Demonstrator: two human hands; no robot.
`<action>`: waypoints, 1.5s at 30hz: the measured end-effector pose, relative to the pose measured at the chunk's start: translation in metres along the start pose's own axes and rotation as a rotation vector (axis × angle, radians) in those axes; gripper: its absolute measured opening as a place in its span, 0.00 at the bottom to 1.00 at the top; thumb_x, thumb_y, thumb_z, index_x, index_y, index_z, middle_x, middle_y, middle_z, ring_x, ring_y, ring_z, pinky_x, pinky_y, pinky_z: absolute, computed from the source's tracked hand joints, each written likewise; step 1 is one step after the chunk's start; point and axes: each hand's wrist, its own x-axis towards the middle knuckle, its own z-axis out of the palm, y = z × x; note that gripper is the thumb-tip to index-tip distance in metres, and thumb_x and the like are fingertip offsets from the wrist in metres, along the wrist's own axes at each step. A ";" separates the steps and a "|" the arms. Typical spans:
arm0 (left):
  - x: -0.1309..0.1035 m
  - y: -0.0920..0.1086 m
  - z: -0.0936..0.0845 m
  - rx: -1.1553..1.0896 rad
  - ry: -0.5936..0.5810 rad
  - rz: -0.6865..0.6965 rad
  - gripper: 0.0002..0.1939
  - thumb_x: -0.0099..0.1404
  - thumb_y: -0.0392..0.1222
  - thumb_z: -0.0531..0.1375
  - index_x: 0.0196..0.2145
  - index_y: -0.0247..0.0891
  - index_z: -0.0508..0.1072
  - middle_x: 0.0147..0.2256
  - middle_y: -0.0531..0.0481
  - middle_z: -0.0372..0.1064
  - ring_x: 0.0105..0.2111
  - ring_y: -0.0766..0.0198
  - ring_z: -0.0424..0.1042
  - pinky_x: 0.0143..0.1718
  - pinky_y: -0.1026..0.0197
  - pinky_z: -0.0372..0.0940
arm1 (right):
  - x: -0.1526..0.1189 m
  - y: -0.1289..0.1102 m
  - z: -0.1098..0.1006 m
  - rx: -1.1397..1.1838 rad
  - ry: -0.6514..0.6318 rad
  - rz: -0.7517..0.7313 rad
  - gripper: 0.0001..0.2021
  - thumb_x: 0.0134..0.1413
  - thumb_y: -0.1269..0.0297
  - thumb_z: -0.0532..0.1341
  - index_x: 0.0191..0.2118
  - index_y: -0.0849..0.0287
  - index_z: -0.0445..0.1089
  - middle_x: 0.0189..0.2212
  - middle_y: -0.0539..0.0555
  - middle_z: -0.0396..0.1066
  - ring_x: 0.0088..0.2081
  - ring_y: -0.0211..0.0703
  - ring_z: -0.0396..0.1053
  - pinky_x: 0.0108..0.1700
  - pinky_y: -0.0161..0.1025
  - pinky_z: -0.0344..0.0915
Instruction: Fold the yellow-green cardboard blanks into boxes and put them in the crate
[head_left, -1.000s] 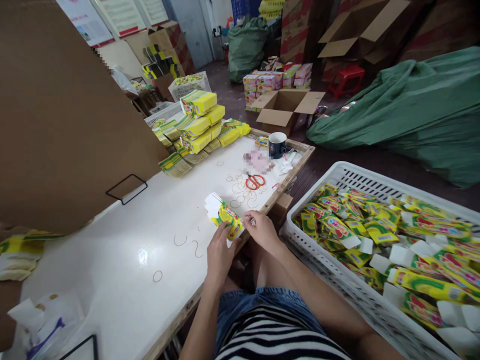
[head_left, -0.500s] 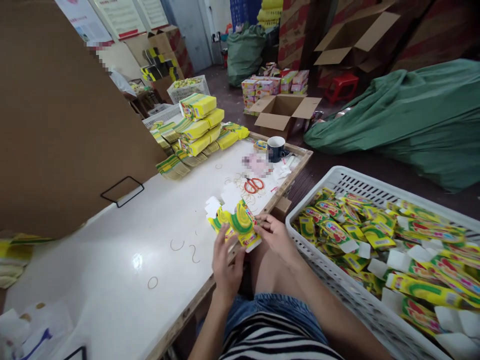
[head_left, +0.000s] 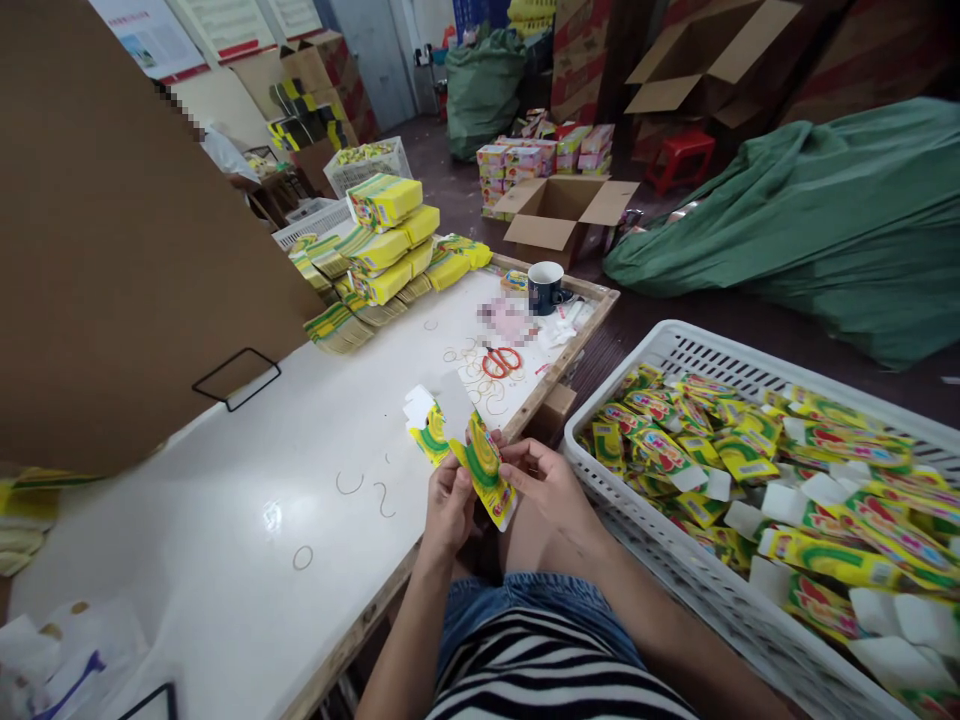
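Observation:
A yellow and green printed carton (head_left: 484, 465) with white flaps is held over the table's front edge. My left hand (head_left: 450, 505) grips its lower left side, thumb on top. My right hand (head_left: 544, 480) pinches its right edge between thumb and fingers. Just beyond it on the white table (head_left: 225, 510) lies another carton (head_left: 429, 428) with a white flap. To my right stands a white plastic basket (head_left: 679, 340) filled with many folded yellow cartons (head_left: 832, 565).
Bundled flat cartons (head_left: 386, 245) are stacked at the table's far side. Red-handled scissors (head_left: 501, 362), loose rubber bands (head_left: 302, 558) and a dark mug (head_left: 545, 290) lie nearer. A tall brown board (head_left: 142, 250) borders the left. An open cardboard box (head_left: 551, 232) and green sack (head_left: 810, 220) stand beyond.
The held carton has turned and narrowed, folding up from a flatter shape. My left hand's fingers have closed round it, while my right hand stays at its right edge.

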 end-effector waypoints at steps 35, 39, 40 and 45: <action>-0.016 0.031 0.006 0.099 -0.163 -0.162 0.23 0.59 0.42 0.66 0.48 0.42 0.62 0.40 0.45 0.76 0.39 0.56 0.78 0.38 0.59 0.72 | 0.012 -0.028 -0.034 -0.420 -0.330 -0.255 0.12 0.61 0.56 0.58 0.35 0.59 0.72 0.30 0.52 0.70 0.32 0.41 0.68 0.34 0.36 0.65; -0.012 0.023 0.004 0.110 -0.157 -0.152 0.39 0.58 0.45 0.67 0.61 0.46 0.50 0.43 0.44 0.76 0.40 0.55 0.78 0.39 0.57 0.72 | 0.013 -0.017 -0.031 -0.354 -0.202 -0.285 0.15 0.59 0.55 0.59 0.47 0.57 0.70 0.35 0.54 0.72 0.35 0.43 0.70 0.37 0.38 0.67; -0.011 0.021 0.003 0.121 -0.164 -0.152 0.40 0.58 0.46 0.67 0.61 0.46 0.50 0.44 0.43 0.75 0.40 0.55 0.78 0.39 0.57 0.72 | 0.014 -0.016 -0.031 -0.328 -0.192 -0.276 0.18 0.60 0.54 0.59 0.52 0.55 0.67 0.37 0.54 0.73 0.35 0.43 0.71 0.38 0.38 0.68; -0.007 0.014 0.001 0.248 -0.135 -0.133 0.24 0.60 0.45 0.65 0.52 0.41 0.64 0.45 0.43 0.75 0.37 0.58 0.78 0.36 0.60 0.71 | 0.015 -0.023 -0.042 -0.489 -0.221 -0.385 0.20 0.61 0.46 0.56 0.44 0.55 0.76 0.44 0.58 0.71 0.49 0.50 0.67 0.49 0.45 0.65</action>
